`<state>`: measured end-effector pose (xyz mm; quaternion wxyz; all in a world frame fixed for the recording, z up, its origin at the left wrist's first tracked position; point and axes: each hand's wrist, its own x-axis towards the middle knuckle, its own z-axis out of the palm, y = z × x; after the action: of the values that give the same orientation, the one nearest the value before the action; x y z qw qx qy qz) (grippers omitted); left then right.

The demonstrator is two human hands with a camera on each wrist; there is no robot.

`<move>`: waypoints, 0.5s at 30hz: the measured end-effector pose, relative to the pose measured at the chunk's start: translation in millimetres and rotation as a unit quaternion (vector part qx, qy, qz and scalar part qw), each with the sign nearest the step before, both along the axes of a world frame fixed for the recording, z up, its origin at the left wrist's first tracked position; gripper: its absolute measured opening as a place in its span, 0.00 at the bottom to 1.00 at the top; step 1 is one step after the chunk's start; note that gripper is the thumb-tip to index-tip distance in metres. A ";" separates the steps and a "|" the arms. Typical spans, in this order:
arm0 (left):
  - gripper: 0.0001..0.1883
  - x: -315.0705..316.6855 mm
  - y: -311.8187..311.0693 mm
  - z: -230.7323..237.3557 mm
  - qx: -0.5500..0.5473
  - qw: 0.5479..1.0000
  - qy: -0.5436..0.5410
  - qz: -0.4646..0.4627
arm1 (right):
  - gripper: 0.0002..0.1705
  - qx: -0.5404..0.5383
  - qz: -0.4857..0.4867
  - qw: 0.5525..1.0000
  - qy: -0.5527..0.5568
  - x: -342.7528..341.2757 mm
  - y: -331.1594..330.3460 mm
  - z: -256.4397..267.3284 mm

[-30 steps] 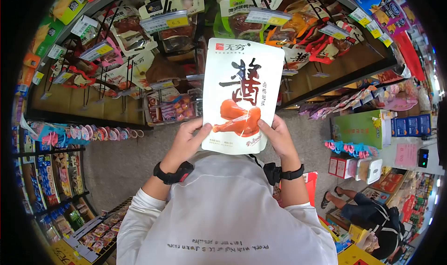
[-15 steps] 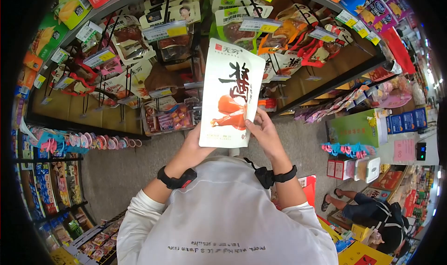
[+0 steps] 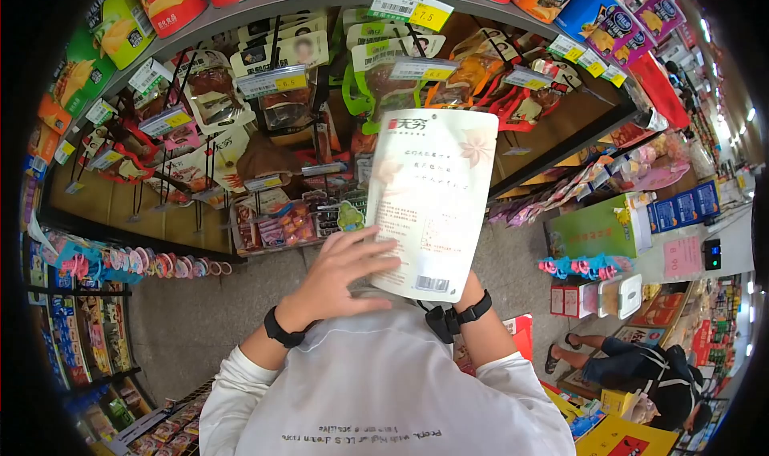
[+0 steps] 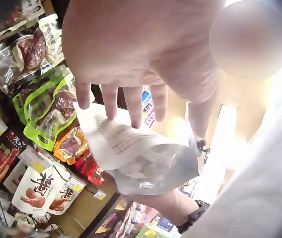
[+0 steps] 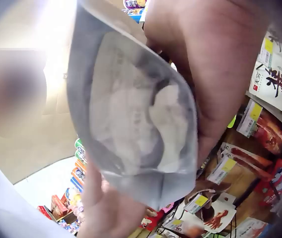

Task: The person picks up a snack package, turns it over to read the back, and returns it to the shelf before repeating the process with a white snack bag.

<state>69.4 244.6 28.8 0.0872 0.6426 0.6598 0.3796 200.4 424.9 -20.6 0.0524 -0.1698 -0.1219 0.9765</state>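
Observation:
A white snack pouch [image 3: 436,199] stands in front of my chest, its printed back with a barcode facing up at the head view. My left hand [image 3: 346,270] has its fingers spread and straight, with the fingertips over the pouch's lower left edge. Behind the pouch, my right hand [image 3: 469,288] holds it; most of that hand is hidden in the head view. The right wrist view shows the pouch's silvery bottom [image 5: 131,114] close up, with the right hand [image 5: 210,64] along its side. In the left wrist view, the left fingers [image 4: 110,99] extend toward the printed face.
Ahead, bagged snacks [image 3: 216,95] hang on hooks behind price tags [image 3: 272,82]. Canisters [image 3: 168,3] line the shelf above. At the right are a counter [image 3: 681,256] and another person [image 3: 641,376] in dark clothes. A low rack [image 3: 84,320] of packets stands at the left.
The pouch has been turned over from its front, with the drumstick picture, to its back. My left hand has gone from holding it to spread fingers at its edge.

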 end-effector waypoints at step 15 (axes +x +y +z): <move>0.16 -10.7 -16.2 -55.2 -0.083 0.815 -0.564 0.105 | 0.27 0.238 0.017 0.959 -0.153 -8.7 3.2 -14.3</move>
<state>58.8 228.4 -26.4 0.4565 0.2324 0.5873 0.6266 191.6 428.1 -34.9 0.0556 -0.2973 -0.3598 0.8826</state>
